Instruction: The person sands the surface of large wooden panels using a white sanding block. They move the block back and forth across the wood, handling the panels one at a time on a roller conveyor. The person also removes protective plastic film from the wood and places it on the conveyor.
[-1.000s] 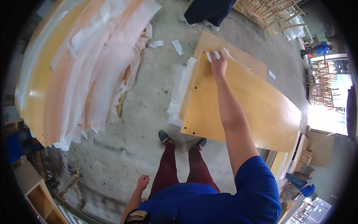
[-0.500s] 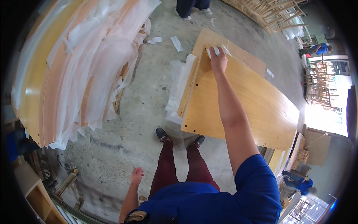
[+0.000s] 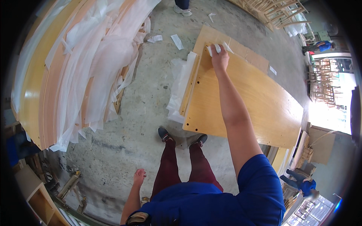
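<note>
My right hand point(image 3: 220, 60) reaches out to the far edge of a varnished wooden panel point(image 3: 249, 101). Its fingers are closed on a wadded white cloth point(image 3: 216, 49) pressed against the panel's surface; whether it is cloth or soft packing sheet is hard to tell. The panel lies flat, with dark round holes near its left end. Down by my left side hangs my left hand point(image 3: 139, 176), its fingers loosely curled and apart, with nothing visible in it.
At the left stands a stack of curved wooden panels point(image 3: 32, 94) interleaved with white packing sheets point(image 3: 102, 67). Cardboard point(image 3: 256, 62) shows beneath the worked panel. Paper scraps point(image 3: 176, 41) litter the concrete floor. Wooden chair frames point(image 3: 281, 13) and co-workers point(image 3: 307, 186) are farther off.
My right hand and the white cloth have shifted slightly left along the panel's far end. A person's legs at the top have moved partly out of view. My left hand stays put.
</note>
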Action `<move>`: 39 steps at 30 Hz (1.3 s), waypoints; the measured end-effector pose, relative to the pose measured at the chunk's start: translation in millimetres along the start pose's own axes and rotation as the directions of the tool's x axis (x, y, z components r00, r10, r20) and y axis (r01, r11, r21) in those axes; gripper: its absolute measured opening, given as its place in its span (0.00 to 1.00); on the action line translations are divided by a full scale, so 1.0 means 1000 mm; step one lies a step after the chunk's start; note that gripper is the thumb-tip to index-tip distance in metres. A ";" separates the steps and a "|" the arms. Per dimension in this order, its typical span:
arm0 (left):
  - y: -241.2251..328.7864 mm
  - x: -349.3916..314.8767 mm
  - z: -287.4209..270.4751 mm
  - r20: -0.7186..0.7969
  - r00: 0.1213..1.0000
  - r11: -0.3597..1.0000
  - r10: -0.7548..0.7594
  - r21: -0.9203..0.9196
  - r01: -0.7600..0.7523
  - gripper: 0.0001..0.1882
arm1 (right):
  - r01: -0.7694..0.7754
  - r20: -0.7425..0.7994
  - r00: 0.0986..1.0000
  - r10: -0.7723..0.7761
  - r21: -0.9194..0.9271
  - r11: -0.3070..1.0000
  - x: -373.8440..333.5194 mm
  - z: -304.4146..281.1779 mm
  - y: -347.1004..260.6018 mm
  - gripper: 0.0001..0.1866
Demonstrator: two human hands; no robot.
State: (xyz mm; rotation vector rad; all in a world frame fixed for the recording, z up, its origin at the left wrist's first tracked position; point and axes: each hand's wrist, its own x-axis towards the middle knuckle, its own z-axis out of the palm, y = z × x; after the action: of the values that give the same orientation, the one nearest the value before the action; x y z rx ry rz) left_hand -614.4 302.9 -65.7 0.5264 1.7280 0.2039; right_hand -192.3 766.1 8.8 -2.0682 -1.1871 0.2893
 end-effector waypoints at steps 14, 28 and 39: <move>0.003 0.016 0.006 0.040 0.996 0.996 0.084 0.023 -0.085 0.14 | 0.008 0.075 0.997 -0.018 0.138 0.990 -0.069 -0.020 0.015 0.20; 0.009 0.025 0.015 0.079 0.989 0.988 0.125 0.080 -0.131 0.13 | 0.032 0.191 0.979 -0.075 0.219 0.975 -0.143 -0.053 0.027 0.16; 0.010 0.029 0.020 0.062 0.994 0.991 0.094 0.092 -0.100 0.13 | -0.032 0.199 0.980 -0.002 0.165 0.986 -0.139 -0.048 0.024 0.17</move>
State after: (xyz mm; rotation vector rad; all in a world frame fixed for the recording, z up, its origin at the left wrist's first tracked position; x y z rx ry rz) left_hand -597.0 321.4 -91.7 0.6810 1.6637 0.1746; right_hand -228.3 621.6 5.1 -1.9359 -1.2197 0.5952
